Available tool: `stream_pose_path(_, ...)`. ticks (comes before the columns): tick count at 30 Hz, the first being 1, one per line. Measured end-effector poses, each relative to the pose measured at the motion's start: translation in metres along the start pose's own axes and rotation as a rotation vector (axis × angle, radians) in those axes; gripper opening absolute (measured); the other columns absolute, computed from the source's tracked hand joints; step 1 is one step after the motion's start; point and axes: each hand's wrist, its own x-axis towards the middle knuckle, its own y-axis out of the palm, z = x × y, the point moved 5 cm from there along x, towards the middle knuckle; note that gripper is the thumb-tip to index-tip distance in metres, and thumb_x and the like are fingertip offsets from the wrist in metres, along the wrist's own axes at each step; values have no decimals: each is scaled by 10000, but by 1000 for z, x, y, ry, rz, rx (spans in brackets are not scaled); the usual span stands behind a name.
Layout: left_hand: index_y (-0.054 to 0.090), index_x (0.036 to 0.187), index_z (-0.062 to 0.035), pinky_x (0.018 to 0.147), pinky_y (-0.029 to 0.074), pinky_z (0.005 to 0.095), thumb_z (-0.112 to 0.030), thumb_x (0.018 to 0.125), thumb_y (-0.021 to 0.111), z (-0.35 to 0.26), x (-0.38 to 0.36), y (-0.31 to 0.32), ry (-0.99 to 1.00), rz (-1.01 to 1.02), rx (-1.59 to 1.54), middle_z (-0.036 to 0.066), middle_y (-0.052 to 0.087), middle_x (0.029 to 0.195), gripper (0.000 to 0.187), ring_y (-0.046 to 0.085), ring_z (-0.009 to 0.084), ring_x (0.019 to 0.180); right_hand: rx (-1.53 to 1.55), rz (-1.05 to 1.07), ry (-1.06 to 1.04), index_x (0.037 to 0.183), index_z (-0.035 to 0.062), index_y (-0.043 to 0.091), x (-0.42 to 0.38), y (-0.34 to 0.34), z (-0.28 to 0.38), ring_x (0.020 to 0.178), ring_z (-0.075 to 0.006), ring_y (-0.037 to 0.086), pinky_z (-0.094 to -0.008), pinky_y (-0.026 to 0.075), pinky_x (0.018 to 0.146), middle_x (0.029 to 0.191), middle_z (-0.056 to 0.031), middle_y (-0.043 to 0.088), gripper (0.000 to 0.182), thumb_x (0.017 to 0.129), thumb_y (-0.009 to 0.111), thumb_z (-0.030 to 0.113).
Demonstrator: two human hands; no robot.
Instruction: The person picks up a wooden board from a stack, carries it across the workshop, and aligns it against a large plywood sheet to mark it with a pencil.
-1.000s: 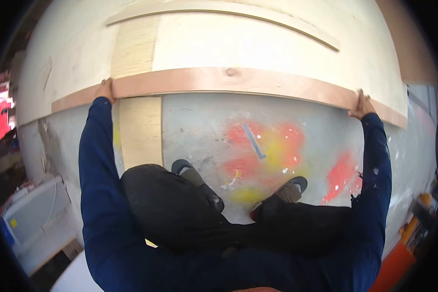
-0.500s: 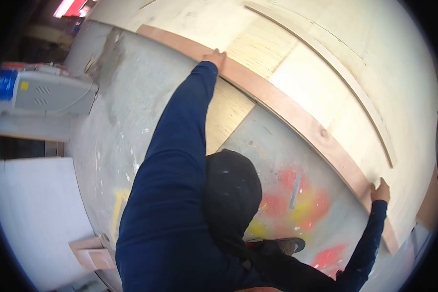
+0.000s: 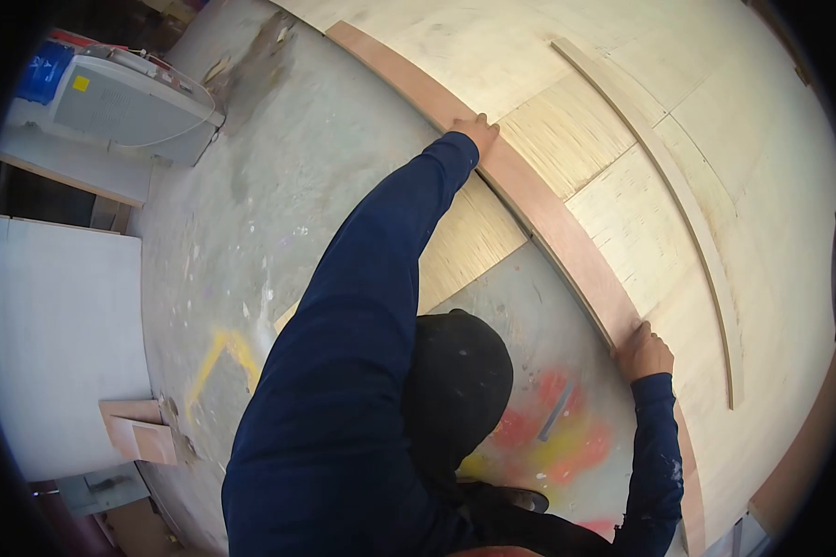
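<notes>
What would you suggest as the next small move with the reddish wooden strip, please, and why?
Perhaps steady the reddish wooden strip with the left hand and nudge it slightly with the right hand: both hands grip it, and it lies along the pale panel's edge, though exact flushness is hard to judge here.

Over on the far L, a grey boxy unit (image 3: 135, 111) sat on a pale ledge (image 3: 65, 153), yel. sticker (image 3: 81, 84) on its side, blue container (image 3: 45, 74) right by its end! Below that stood a big white panel (image 3: 60, 325), w/ reddish wood pcs (image 3: 141, 434) near its btm R corner. Grey flr (image 3: 251, 213) ran thru the mid, showing a dark stain (image 3: 249, 102) up top, a bent yel. line (image 3: 239, 346), plus red-&-yel. paint patches (image 3: 513, 431) lower R, thin grey strip (image 3: 555, 412) amid 'em!
</notes>
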Motion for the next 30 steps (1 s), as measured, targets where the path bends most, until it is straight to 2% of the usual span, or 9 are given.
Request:
stream_pose_path(7,340,1368,35,1034,340,489,-209,789,603,5,-11,17,-48,-206,-185,286,329,1395,681,299,346,1339,-50,33,81,1015,2,518,14,8,4,797,-375,652,-447,528,716,831,-226,656,418,736,661,278)
stream_pose_path(10,324,1352,76,1065,300,463,-217,764,654,39,-19,31,-429,-559,-496,295,298,1409,735,232,365,1361,-61,100,87,997,28,480,14,3,8,822,-387,643,-467,517,732,883,-215,647,336,755,590,234)
stream_pose_path(12,323,1333,105,1038,349,429,-236,747,704,63,-26,43,-690,-568,-798,291,382,1361,779,348,371,1297,-78,167,100,1063,34,449,15,4,7,843,-387,640,-468,516,744,938,-220,632,425,747,634,250)
stream_pose_path(13,323,1333,105,1038,349,429,-236,747,704,67,-30,42,-696,-567,-809,291,382,1361,779,348,371,1297,-90,167,100,1063,34,449,12,3,7,843,-387,640,-468,516,744,938,-220,632,425,747,634,250)
stream_pose_path(15,341,1324,104,971,419,378,-244,762,723,68,-27,57,-700,-378,-1382,255,512,1250,764,496,329,1181,-86,186,63,1156,11,419,10,-3,9,867,-366,646,-440,521,753,970,-216,635,584,720,703,276)
stream_pose_path(18,375,1330,57,873,482,337,-226,771,735,57,-14,94,-740,-707,-1485,211,602,1124,723,610,275,1007,-97,234,85,1211,8,370,14,-2,11,872,-361,646,-438,522,749,1006,-218,619,654,726,708,290)
stream_pose_path(21,373,1357,11,808,500,300,-187,784,728,54,-5,121,-794,-554,-1535,185,619,1097,702,628,228,948,-109,226,73,1224,6,362,15,9,6,868,-360,647,-437,523,746,1006,-215,619,673,730,705,307)
stream_pose_path(25,358,1380,-13,765,506,283,-161,797,718,55,4,140,-707,-764,-1572,154,660,987,701,635,194,915,-77,235,82,1231,3,365,14,3,6,849,-361,651,-444,526,737,1013,-210,619,662,743,687,314)
stream_pose_path(30,444,1316,0,831,500,362,-295,765,736,72,-13,99,-800,-457,-1261,193,627,1091,690,631,289,963,-33,178,111,1176,10,434,15,5,4,855,-364,658,-442,530,741,980,-216,642,571,743,684,286)
